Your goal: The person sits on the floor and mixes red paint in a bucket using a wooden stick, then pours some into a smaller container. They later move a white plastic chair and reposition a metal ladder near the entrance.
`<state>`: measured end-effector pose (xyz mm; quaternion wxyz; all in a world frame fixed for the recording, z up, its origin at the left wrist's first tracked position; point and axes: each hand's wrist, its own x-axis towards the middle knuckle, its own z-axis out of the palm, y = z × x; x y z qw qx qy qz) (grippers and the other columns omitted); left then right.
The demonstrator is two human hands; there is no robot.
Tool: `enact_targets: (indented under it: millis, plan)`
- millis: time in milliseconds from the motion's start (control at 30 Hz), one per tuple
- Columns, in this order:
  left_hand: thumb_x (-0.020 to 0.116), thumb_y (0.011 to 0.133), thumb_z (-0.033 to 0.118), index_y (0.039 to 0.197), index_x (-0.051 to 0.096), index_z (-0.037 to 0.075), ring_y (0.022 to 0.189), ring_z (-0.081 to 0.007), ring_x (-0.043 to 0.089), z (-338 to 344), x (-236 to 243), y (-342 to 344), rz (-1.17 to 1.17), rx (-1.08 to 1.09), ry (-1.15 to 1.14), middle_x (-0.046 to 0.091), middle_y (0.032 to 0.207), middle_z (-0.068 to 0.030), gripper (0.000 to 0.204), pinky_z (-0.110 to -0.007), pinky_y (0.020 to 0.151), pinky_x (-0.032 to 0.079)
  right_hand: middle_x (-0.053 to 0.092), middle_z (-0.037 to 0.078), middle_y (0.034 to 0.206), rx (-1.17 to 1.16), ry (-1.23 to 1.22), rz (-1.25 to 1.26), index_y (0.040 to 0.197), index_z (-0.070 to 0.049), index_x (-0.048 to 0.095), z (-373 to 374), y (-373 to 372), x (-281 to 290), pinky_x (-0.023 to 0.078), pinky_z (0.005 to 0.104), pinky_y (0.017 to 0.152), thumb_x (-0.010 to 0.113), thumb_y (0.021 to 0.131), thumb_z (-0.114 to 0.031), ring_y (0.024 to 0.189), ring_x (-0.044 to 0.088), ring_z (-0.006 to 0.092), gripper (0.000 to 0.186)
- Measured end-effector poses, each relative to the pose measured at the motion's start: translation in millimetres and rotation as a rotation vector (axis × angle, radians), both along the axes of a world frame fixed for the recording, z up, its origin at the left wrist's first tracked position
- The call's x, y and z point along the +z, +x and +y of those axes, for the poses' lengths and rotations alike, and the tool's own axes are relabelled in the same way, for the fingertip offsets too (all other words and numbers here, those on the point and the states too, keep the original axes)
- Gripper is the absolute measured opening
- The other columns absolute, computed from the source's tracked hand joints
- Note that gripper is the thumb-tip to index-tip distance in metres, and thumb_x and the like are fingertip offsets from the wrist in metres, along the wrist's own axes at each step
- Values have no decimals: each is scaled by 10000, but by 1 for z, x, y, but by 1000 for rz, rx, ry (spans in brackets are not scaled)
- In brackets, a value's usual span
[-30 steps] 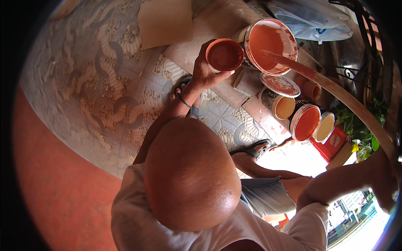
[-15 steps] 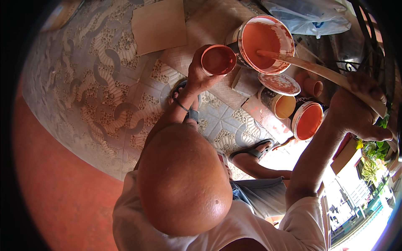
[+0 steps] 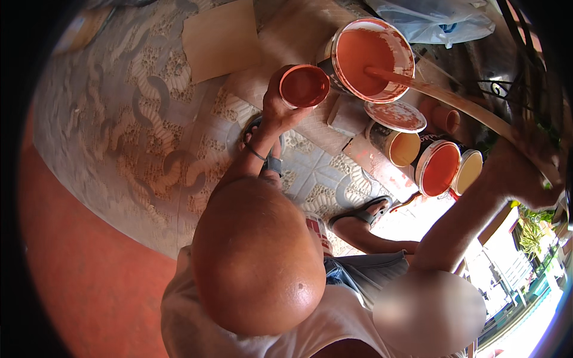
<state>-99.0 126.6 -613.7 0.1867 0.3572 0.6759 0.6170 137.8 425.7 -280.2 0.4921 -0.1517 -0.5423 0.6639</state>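
Note:
A small cup of red-orange paint (image 3: 304,87) is gripped in my left hand (image 3: 276,111), its mouth facing up, close to the left side of a large paint bucket (image 3: 407,64). My right hand (image 3: 518,170) is closed round the upper end of a long wooden stick (image 3: 462,105). The stick's paint-coated lower end dips into the orange-red paint in the bucket. Pale, paint-smeared walls show inside the bucket's rim. Just below it lies a round, paint-smeared lid (image 3: 395,116).
Below the lid stand a tin with a yellowish inside (image 3: 404,149), a tin of bright orange paint (image 3: 440,170) and a cream-coloured container (image 3: 468,172). A cardboard sheet (image 3: 219,42) lies on the patterned floor. A clear plastic bag (image 3: 459,21) sits behind the bucket; plants (image 3: 530,235) are at right.
My right hand has moved down and slightly right with the stick's upper end. A cream container, hidden before, now shows beside the orange tin. My left hand still holds the cup.

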Motion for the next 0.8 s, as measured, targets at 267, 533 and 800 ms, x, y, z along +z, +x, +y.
enact_targets:
  millis: [267,533,800]
  plan:
    - [987,736,107,1499,494,50,1288,-260,687,-4,0,0,-59,-8,-37,678,1401,-131,909,-424,1097,576,475,83,773,-45,20,2,854,-79,597,6,8,12,435,442,777,527,866,-680,722,464,212,606]
    - [998,731,119,1479,539,56,1277,-278,691,-3,3,-1,-68,-2,32,673,1410,-141,879,-413,1085,580,465,77,770,15,17,-20,858,-66,586,-15,-18,11,450,453,813,536,922,-537,720,458,199,478]
    - [998,732,111,1490,521,52,1284,-266,681,-6,0,-2,-107,13,78,667,1419,-139,898,-418,1087,584,454,72,768,52,31,-11,863,-52,576,-22,-21,15,466,463,849,544,978,-394,717,451,185,362]
